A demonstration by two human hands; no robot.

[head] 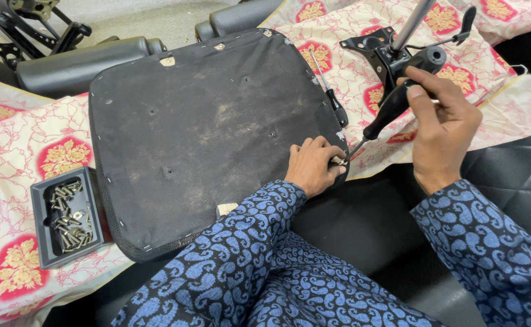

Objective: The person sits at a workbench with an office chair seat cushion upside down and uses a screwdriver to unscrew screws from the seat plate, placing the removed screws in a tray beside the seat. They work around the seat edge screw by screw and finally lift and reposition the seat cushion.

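Observation:
An upturned black chair seat [205,133] lies across a patterned cloth, its dusty underside facing up. My left hand [312,166] rests on the seat's right edge and pinches a small metal piece at the rim. My right hand [442,133] grips a black-handled screwdriver [392,106], whose tip points down-left at the spot by my left fingers. A second, thinner screwdriver [332,91] lies along the seat's right edge.
A black tray [41,212] with several screws sits at the seat's left. A black metal chair mechanism with a silver post [398,48] lies behind my right hand. Black armrests [77,63] and a chair base [35,24] are at the back left.

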